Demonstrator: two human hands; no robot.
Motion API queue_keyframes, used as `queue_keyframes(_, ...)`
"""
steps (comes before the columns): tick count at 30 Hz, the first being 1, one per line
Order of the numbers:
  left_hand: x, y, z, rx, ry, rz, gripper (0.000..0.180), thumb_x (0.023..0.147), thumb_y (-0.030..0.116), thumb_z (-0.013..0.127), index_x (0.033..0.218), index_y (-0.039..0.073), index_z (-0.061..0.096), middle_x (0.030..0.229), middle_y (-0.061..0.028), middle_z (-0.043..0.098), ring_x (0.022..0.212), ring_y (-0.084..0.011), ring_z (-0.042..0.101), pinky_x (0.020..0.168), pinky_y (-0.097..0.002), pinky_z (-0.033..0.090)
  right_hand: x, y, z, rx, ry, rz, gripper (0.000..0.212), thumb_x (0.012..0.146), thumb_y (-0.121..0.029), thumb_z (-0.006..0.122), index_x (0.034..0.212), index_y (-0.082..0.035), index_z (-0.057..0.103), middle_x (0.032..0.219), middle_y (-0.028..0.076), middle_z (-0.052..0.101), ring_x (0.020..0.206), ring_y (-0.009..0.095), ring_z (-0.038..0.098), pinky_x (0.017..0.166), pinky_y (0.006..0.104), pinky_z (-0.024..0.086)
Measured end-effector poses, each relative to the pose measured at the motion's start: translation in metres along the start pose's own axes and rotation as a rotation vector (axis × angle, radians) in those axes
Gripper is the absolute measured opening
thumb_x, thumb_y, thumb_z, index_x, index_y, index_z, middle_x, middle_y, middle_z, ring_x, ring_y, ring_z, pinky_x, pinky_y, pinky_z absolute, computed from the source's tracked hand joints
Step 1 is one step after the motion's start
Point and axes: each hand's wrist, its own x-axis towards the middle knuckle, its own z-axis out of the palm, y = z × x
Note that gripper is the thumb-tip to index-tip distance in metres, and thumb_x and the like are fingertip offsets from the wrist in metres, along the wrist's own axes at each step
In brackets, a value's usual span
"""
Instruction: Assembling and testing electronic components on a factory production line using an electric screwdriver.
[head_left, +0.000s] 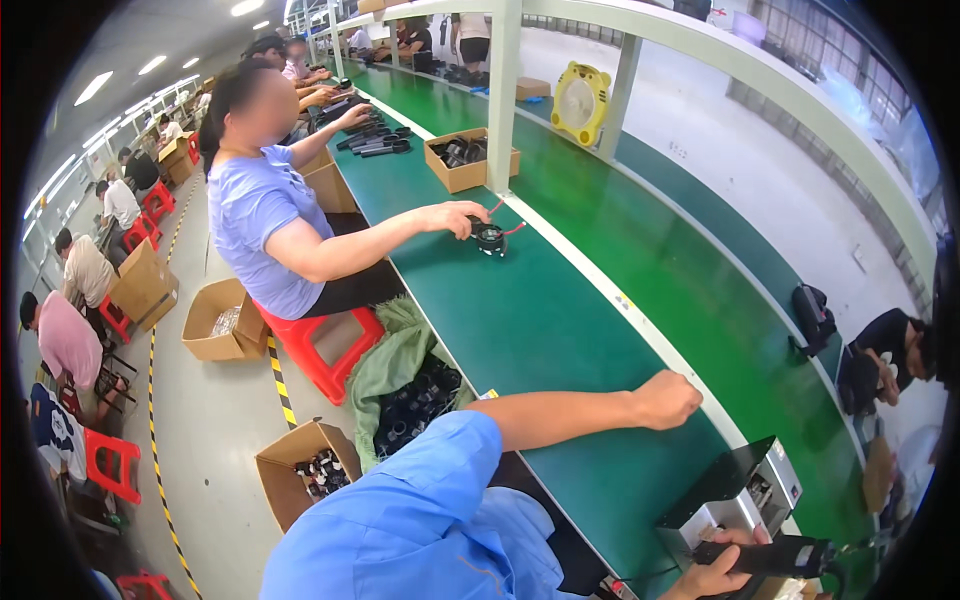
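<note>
Just beside the metal box (738, 510), the black cylindrical piece (775, 556) is held in the curled right hand (722, 571) and should best be kept steady, while whether anything is held in the left hand (665, 401), fisted left of the box, cannot be told.

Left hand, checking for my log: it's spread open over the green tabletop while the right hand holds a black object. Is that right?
The left hand isn't spread open: the head view shows it curled closed over the green tabletop, while the right hand holds a black object.
</note>
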Motion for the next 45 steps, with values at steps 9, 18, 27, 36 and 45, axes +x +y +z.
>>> queue_keyframes(9,-0.005,-0.002,0.003,-0.162,-0.198,-0.003,0.005,0.061,0.002,0.051,0.056,0.004,0.051,0.056,-0.0156,0.052,0.059,-0.0366,0.054,0.052,-0.0448,0.041,0.014,-0.023,0.028,0.066,0.028,-0.193,0.037,0.088,-0.026,0.060,0.081,0.010,0.056,0.068,0.015,0.057,0.056,0.024,0.054,0.050,0.0361,0.045)
queue_keyframes(18,-0.002,0.003,0.006,-0.146,-0.267,0.038,0.005,0.060,0.005,0.054,0.055,0.005,0.052,0.056,-0.0164,0.053,0.057,-0.0368,0.055,0.052,-0.0451,0.041,0.016,-0.028,0.034,-0.077,0.061,-0.249,0.040,0.091,-0.033,0.055,0.077,0.004,0.055,0.065,0.010,0.055,0.054,0.021,0.052,0.047,0.0315,0.042)
queue_keyframes(27,-0.003,0.005,0.004,-0.133,-0.285,-0.016,0.004,0.060,0.004,0.053,0.055,0.004,0.053,0.056,-0.0164,0.053,0.058,-0.0375,0.054,0.052,-0.0449,0.040,0.015,-0.028,0.034,-0.106,0.069,-0.246,0.041,0.092,-0.034,0.054,0.081,0.005,0.055,0.065,0.009,0.056,0.054,0.020,0.053,0.046,0.0316,0.043)
queue_keyframes(36,-0.006,0.007,0.006,-0.107,-0.307,-0.003,0.006,0.060,0.004,0.054,0.055,0.004,0.051,0.057,-0.0167,0.053,0.060,-0.0380,0.054,0.054,-0.0464,0.040,0.014,-0.031,0.029,-0.097,0.070,-0.170,0.040,0.091,-0.036,0.055,0.079,0.002,0.057,0.066,0.010,0.057,0.057,0.023,0.053,0.055,0.0348,0.044)
queue_keyframes(45,-0.008,0.007,0.005,-0.099,-0.293,0.003,0.007,0.060,0.004,0.054,0.055,0.004,0.050,0.056,-0.0161,0.052,0.059,-0.0379,0.053,0.052,-0.0459,0.039,0.011,-0.033,0.027,-0.103,0.047,-0.134,0.044,0.089,-0.038,0.057,0.070,0.002,0.057,0.068,0.012,0.057,0.061,0.023,0.054,0.058,0.0347,0.045)
